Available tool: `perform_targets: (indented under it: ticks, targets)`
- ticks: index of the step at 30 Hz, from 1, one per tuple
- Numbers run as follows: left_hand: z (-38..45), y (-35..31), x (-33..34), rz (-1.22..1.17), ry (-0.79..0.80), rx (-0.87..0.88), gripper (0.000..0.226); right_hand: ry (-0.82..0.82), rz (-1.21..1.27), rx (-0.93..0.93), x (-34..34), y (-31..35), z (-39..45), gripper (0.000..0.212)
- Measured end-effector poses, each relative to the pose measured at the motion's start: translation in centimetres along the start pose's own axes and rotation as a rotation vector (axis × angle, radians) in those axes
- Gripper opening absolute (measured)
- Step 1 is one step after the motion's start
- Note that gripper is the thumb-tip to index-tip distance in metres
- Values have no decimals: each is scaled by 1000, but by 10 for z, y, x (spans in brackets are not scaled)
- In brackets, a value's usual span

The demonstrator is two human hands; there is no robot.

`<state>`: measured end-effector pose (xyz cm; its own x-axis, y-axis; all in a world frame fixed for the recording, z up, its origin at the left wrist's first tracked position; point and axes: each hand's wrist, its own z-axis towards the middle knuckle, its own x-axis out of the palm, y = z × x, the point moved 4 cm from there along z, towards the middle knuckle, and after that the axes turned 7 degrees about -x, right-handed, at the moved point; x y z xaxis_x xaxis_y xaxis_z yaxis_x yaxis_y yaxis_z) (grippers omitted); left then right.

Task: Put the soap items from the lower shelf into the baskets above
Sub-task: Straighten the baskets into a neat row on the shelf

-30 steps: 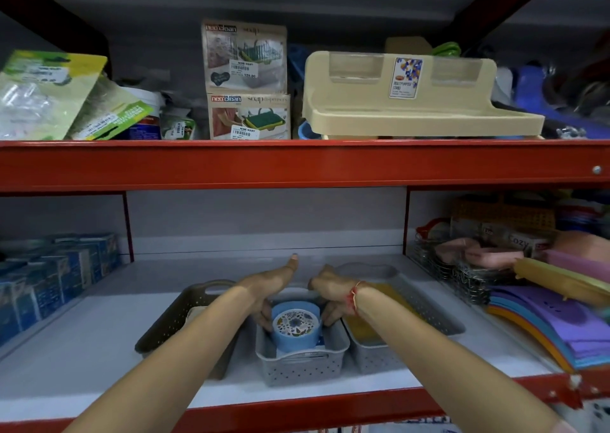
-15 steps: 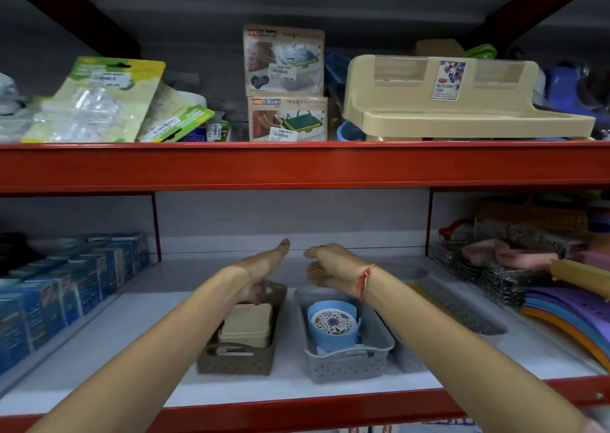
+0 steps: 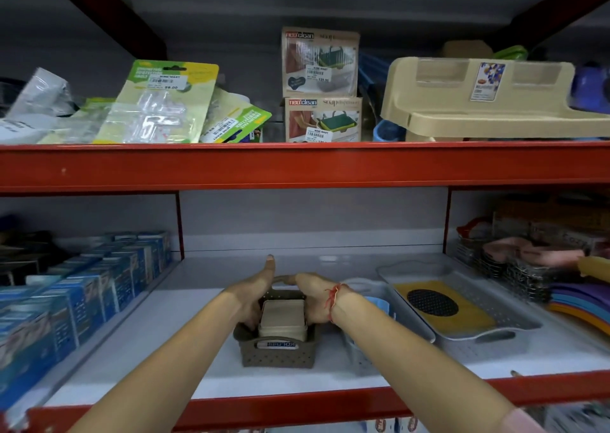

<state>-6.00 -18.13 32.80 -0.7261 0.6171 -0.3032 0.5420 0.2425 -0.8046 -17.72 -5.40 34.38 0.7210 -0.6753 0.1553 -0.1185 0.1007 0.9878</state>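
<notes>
A beige soap case [image 3: 283, 317] lies in a small brown perforated basket [image 3: 277, 355] at the front middle of the white middle shelf. My left hand [image 3: 252, 292] presses the case's left side with its fingers down inside the basket and the thumb sticking up. My right hand [image 3: 313, 297], with a red thread at the wrist, presses the case's right side. To the right stands a grey basket [image 3: 358, 353] holding a blue round soap holder [image 3: 379, 304], partly hidden by my right forearm. Further right, a grey tray [image 3: 495, 330] holds a yellow piece with a black mesh disc [image 3: 432, 302].
Blue boxes [image 3: 99, 284] line the shelf's left side. Wire baskets with pink items [image 3: 528, 261] and coloured plastic lids [image 3: 581, 304] crowd the right. The red shelf beam [image 3: 297, 165] runs overhead, carrying packets, soap dispenser boxes [image 3: 321, 119] and a beige rack [image 3: 488, 102].
Both hands have left the blue holder in the grey basket and moved left to the beige case in the brown basket. The view has shifted left too.
</notes>
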Motion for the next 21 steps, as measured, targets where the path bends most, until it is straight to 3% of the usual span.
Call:
perform_targets:
  ticks: [1, 3, 4, 7, 11, 13, 17, 21]
  targets:
    - [0, 0, 0, -6, 3, 2, 100, 71, 123, 73, 17, -3, 0, 43]
    - [1, 0, -1, -6, 18, 5, 102, 357, 21, 233, 36, -9, 8, 34]
    - [0, 0, -1, -12, 28, 6, 103, 393, -91, 296, 43, -7, 5, 26]
    - [-6, 1, 2, -29, 57, 15, 98, 435, -194, 387, 49, -12, 11, 37]
    - [-16, -2, 7, 134, -46, 143, 81, 460, -165, 240, 47, -6, 0, 39]
    - [-26, -6, 10, 280, -126, 323, 64, 418, -254, 80, 38, 1, -3, 23]
    - [-50, 1, 19, 501, -16, 664, 39, 345, -618, -239, -6, 13, -12, 32]
    - [-62, 20, 37, 891, 21, 684, 44, 386, -1012, -340, -48, 2, -23, 16]
